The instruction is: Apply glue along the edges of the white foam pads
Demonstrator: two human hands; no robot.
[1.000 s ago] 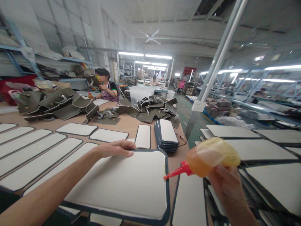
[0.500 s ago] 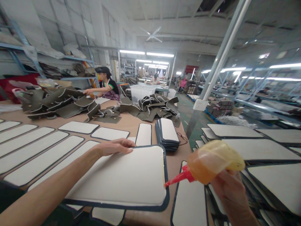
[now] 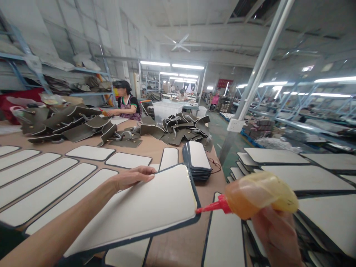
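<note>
My left hand (image 3: pixel 136 177) grips the far edge of a large white panel (image 3: pixel 139 207) with rounded corners and a dark border, thumb on top and fingers over the edge. The panel is held tilted above the table. In my right hand (image 3: pixel 275 226) is a squeeze bottle (image 3: pixel 256 194) of amber liquid, lying on its side with its red nozzle (image 3: pixel 213 206) pointing left. The nozzle tip is at the panel's right edge, near the lower right corner. A thin yellowish, shiny line shows along that edge.
Similar panels (image 3: pixel 41 189) lie in rows at left. A stack of smaller ones (image 3: pixel 197 157) stands ahead, beyond it a heap of olive-grey pieces (image 3: pixel 180 128). More large panels (image 3: pixel 306 176) are piled at right. A metal post (image 3: pixel 250 85) rises beyond the table; a co-worker (image 3: pixel 128 102) sits across.
The large panel has turned, its right side swinging up and away. The nozzle tip has moved along the right edge to nearer the corner. The co-worker's arms have shifted.
</note>
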